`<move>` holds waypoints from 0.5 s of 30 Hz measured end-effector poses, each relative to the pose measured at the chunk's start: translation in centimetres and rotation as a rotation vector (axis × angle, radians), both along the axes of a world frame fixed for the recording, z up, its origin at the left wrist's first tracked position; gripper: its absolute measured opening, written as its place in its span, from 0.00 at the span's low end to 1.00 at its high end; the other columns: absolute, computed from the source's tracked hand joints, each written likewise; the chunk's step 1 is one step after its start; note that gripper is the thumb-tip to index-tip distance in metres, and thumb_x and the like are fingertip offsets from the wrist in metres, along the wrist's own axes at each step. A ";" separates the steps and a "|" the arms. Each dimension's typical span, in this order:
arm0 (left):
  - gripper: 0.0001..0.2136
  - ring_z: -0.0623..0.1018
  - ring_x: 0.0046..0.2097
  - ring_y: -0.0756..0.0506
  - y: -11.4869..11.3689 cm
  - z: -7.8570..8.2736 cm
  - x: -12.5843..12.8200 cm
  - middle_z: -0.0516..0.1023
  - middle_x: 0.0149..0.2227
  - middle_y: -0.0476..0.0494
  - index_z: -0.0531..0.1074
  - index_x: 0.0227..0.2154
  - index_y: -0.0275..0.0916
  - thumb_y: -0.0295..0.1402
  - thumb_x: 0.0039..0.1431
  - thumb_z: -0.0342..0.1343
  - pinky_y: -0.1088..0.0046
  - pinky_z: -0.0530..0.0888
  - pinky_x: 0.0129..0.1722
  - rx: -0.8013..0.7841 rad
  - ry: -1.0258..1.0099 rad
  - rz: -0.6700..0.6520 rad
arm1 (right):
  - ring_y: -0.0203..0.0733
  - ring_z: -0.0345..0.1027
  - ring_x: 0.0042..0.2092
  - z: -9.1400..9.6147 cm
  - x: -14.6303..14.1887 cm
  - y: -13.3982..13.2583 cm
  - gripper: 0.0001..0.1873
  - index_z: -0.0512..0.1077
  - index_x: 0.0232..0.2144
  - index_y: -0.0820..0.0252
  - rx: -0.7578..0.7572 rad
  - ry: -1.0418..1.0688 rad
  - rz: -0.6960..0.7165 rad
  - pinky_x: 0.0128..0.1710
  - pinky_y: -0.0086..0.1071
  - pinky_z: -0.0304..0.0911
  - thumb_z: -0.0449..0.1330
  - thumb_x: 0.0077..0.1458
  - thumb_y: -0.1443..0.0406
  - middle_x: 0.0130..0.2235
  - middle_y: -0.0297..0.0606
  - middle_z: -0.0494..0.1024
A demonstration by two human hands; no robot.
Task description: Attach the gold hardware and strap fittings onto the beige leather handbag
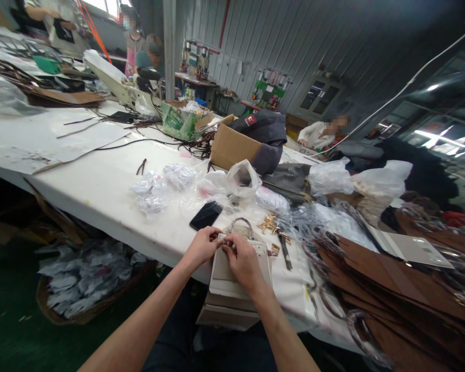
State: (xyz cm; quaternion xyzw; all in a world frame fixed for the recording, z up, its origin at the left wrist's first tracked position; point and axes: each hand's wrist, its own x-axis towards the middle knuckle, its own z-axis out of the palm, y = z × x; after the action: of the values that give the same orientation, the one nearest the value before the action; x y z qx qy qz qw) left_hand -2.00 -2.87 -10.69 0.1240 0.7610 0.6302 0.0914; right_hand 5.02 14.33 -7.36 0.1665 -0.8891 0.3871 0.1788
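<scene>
A beige handbag (221, 268) with a curved top handle (243, 221) leans at the table's front edge, its lower part against my lap. My left hand (204, 247) is closed, with thumb and fingers pinching the bag at its upper left corner. My right hand (242, 258) is closed too, fingertips pressed together right beside the left ones. Any small part between the right fingertips is hidden. At the bag's right side a short strap with a gold fitting (274, 250) sticks out. Just beyond lie a pile of gold metal pieces (269, 223) and a dark slim tool (285, 252).
A black phone (206, 215) lies behind my left hand. Plastic-wrapped bundles (151, 192) and a cardboard box (232, 144) stand farther back. Brown bag panels (383, 274) are stacked at right. A box of wrapped pieces (89, 279) sits below left. Other people work in the background.
</scene>
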 end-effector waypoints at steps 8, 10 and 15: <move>0.13 0.82 0.44 0.40 -0.1 0.4 0.1 0.85 0.41 0.40 0.86 0.44 0.34 0.33 0.58 0.65 0.66 0.78 0.46 -0.015 -0.017 -0.004 | 0.49 0.72 0.48 -0.5 0.4 -0.2 0.07 0.76 0.46 0.58 -0.082 0.023 -0.026 0.50 0.38 0.66 0.59 0.70 0.71 0.45 0.41 0.78; 0.13 0.83 0.44 0.40 -0.1 0.3 0.1 0.85 0.41 0.40 0.86 0.45 0.34 0.33 0.58 0.65 0.66 0.79 0.47 -0.016 -0.013 0.002 | 0.49 0.73 0.48 -0.5 0.5 -0.2 0.08 0.76 0.46 0.58 -0.080 0.019 -0.029 0.51 0.38 0.67 0.60 0.69 0.72 0.45 0.41 0.79; 0.13 0.84 0.46 0.39 -0.1 -0.1 0.1 0.86 0.44 0.38 0.85 0.46 0.34 0.31 0.60 0.64 0.65 0.79 0.50 0.000 0.001 0.013 | 0.50 0.73 0.48 -0.2 0.4 -0.2 0.10 0.77 0.49 0.58 -0.082 -0.002 -0.040 0.51 0.38 0.68 0.59 0.69 0.72 0.47 0.43 0.79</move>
State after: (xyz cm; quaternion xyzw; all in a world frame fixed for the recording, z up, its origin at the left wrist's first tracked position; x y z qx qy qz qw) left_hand -1.88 -2.94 -10.74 0.1195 0.7619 0.6306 0.0872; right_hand 5.46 14.08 -7.60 0.1406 -0.8759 0.4196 0.1923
